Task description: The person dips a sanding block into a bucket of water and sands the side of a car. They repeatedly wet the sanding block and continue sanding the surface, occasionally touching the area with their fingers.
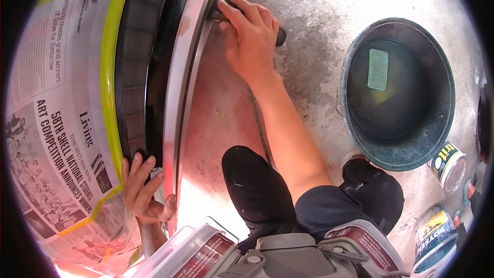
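Observation:
My right hand (pixel 253 36) is closed around a small dark block (pixel 218 11), probably a sanding block, pressed against the pale edge of a car panel (pixel 180 67). My fingers hide most of the block. Dull patches mark the panel's edge. At lower left, my left hand (pixel 146 188) rests with fingers spread on the border of the newspaper masking (pixel 62 98) and the black trim (pixel 136 67); it holds nothing. Bright yellow-green tape (pixel 109 72) runs along the newspaper's edge.
A black bucket (pixel 355 139) of murky water stands on the concrete floor (pixel 309 25) at right, with a green rectangular block (pixel 378 69) in it. Paint cans (pixel 447 167) (pixel 435 237) stand nearby. My dark-trousered knees (pixel 257 185) are bent below the right arm.

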{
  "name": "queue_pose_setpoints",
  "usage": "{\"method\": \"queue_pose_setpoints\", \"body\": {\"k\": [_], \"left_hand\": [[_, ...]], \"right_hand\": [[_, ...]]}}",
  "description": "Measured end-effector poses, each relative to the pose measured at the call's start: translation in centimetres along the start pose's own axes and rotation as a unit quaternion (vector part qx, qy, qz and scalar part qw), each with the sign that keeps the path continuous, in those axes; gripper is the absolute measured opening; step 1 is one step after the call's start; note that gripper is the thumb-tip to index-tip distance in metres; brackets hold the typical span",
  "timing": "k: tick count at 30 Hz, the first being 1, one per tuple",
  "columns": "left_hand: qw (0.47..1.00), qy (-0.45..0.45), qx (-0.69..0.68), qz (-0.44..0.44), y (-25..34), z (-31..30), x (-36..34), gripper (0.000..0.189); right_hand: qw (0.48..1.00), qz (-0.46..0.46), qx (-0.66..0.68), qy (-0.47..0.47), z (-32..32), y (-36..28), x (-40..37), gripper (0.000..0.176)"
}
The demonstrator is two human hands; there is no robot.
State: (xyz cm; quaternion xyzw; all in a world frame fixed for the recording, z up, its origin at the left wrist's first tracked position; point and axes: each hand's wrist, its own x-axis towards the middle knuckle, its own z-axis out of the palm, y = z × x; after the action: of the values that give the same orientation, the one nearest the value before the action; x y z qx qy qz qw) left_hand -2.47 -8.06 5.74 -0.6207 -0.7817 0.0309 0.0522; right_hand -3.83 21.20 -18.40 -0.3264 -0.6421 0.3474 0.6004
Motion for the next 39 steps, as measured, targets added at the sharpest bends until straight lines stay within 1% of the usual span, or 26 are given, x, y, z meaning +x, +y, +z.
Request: {"method": "queue_pose_setpoints", "body": {"k": [5,8,11,14,17,20,23,26,29,32,35,39], "left_hand": [[1.000,0.004,0.003,0.001,0.1,0.0,-0.2,0.039],[1.000,0.002,0.006,0.006,0.1,0.0,0.1,0.039],[1.000,-0.003,0.009,0.000,0.2,-0.1,0.0,0.038],[1.000,0.000,0.007,0.005,0.0,0.0,0.0,0.037],[1.000,0.011,-0.003,0.006,0.1,0.2,0.0,0.038],[1.000,0.005,-0.002,-0.001,0.2,0.0,0.2,0.038],[1.000,0.003,0.001,-0.002,0.3,0.0,0.2,0.038],[1.000,0.008,-0.002,-0.002,0.3,0.1,-0.1,0.038],[1.000,0.010,-0.005,0.002,0.2,0.2,0.2,0.038],[1.000,0.003,-0.001,0.003,0.2,0.0,0.2,0.038],[1.000,0.007,0.000,0.006,0.1,0.2,0.0,0.038],[1.000,0.016,-0.002,0.005,0.2,0.2,0.1,0.038]], "right_hand": [[1.000,-0.001,-0.004,0.021,1.3,2.0,2.7,0.039],[1.000,0.016,-0.008,0.016,0.6,0.5,0.7,0.038],[1.000,0.020,0.020,0.004,0.5,-0.1,-0.7,0.040],[1.000,0.005,0.016,0.015,1.5,1.7,1.7,0.043],[0.999,0.040,0.017,0.018,1.5,1.1,2.1,0.043],[0.999,0.040,0.019,0.011,0.5,-0.8,-0.9,0.042],[1.000,0.016,0.014,0.005,0.2,-0.5,-0.6,0.042],[0.999,0.031,-0.007,0.002,1.2,1.5,2.0,0.044],[0.999,0.033,-0.022,0.008,0.9,0.2,0.2,0.043],[1.000,0.026,0.000,0.000,0.2,-0.6,-1.1,0.039],[1.000,0.019,-0.016,0.007,0.8,1.2,1.6,0.039],[0.999,0.032,-0.013,0.008,0.7,0.4,0.9,0.038]]}}
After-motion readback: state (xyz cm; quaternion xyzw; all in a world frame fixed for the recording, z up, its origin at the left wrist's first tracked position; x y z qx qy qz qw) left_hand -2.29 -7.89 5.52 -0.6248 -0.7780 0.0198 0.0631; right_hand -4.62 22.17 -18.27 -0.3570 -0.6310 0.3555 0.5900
